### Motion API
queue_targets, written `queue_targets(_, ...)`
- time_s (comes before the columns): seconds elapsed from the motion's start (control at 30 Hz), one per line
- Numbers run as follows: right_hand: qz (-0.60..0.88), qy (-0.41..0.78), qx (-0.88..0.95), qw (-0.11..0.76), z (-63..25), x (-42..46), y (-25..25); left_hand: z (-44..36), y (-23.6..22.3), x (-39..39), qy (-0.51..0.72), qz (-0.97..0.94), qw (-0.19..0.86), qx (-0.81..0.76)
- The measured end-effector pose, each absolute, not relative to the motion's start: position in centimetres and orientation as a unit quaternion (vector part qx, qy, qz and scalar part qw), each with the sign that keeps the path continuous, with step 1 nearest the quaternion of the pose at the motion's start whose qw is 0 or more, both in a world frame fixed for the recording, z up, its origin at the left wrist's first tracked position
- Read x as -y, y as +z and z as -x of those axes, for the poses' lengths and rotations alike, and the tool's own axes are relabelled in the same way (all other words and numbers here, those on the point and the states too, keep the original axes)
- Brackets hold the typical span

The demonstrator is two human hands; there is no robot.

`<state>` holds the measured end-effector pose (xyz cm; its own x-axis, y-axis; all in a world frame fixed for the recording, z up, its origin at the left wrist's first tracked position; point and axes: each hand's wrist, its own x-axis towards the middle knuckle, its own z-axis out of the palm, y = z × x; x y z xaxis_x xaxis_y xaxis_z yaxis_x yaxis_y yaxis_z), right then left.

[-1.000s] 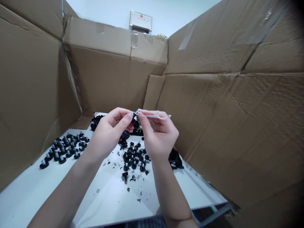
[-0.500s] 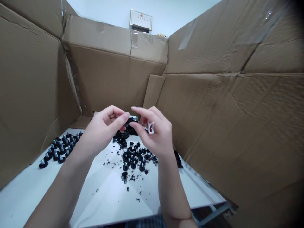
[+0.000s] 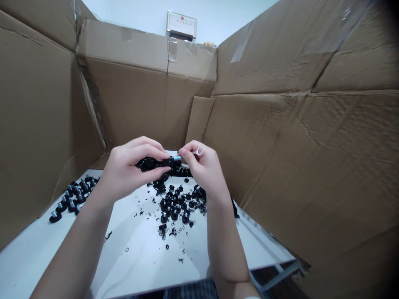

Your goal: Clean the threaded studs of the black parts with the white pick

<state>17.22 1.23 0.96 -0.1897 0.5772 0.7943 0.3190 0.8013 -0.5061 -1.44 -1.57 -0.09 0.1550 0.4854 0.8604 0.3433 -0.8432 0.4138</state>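
Observation:
My left hand is shut on a small black rubber foot with a metal threaded stud, its stud pointing right. My right hand meets the stud with its fingertips and pinches a small white plastic tool, mostly hidden by the fingers. Below the hands lies a cluster of similar black feet, with black rubber shavings and small rings scattered around it. A heap of black pieces lies behind the left hand. Neat rows of finished-looking feet stand to the left.
A white tabletop lies under everything, walled at the left, back and right by tall cardboard sheets. A framed certificate hangs on the wall beyond. A grey metal frame bar shows at lower right.
My hands have drawn closer together over the heap. The white tool has swung from sticking out to the right to lying tucked in my right fingers. The view has tilted slightly.

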Motion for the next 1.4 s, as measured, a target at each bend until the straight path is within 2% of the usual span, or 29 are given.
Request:
queue_targets(0.1, 0.312, 0.094, 0.71, 0.624, -16.7, -2.0, 0.6, 1.2, -0.1, 0.8, 0.646, -0.702, 0.041, -0.298)
queue_targets(0.23, 0.326, 0.022, 0.652, 0.684, -16.6, -2.9, 0.4, 0.9, 0.0, 0.1, 0.649, -0.691, 0.079, -0.309)
queue_targets(0.4, 0.343, -0.011, 0.601, 0.722, -17.5, -3.7, 0.4, 2.0, 0.0, -0.1, 0.622, -0.724, 0.15, -0.259)
queue_targets(0.5, 0.34, -0.011, 0.607, 0.718, -17.7, -3.8, 0.4, 2.6, -0.2, -0.7, 0.65, -0.701, 0.161, -0.245)
queue_targets(0.67, 0.331, 0.067, 0.708, 0.621, -17.9, -3.5, 0.6, 2.4, -0.2, -1.3, 0.678, -0.647, 0.192, -0.292)
queue_targets(0.8, 0.255, 0.215, 0.711, 0.62, -17.5, -3.4, 0.6, 1.6, -0.1, -0.8, 0.642, -0.676, 0.222, -0.287)
queue_targets(0.9, 0.179, 0.339, 0.719, 0.58, -16.8, -3.7, 0.3, 0.9, -0.3, -0.4, 0.648, -0.687, 0.193, -0.265)
queue_targets(1.0, 0.142, 0.4, 0.722, 0.547, -15.9, -4.1, -0.2, 0.3, -0.6, -0.3, 0.663, -0.702, 0.142, -0.218)
queue_targets(1.23, 0.124, 0.499, 0.614, 0.598, -14.0, -3.4, -0.8, -0.6, -1.1, -0.5, 0.708, -0.685, -0.042, -0.167)
queue_targets(1.33, 0.178, 0.483, 0.602, 0.611, -14.0, -2.6, -0.5, -0.9, -1.4, -0.7, 0.718, -0.654, -0.111, -0.213)
queue_targets(1.4, 0.221, 0.387, 0.629, 0.637, -14.5, -2.1, -0.1, -1.0, -1.5, -0.9, 0.706, -0.651, -0.141, -0.24)
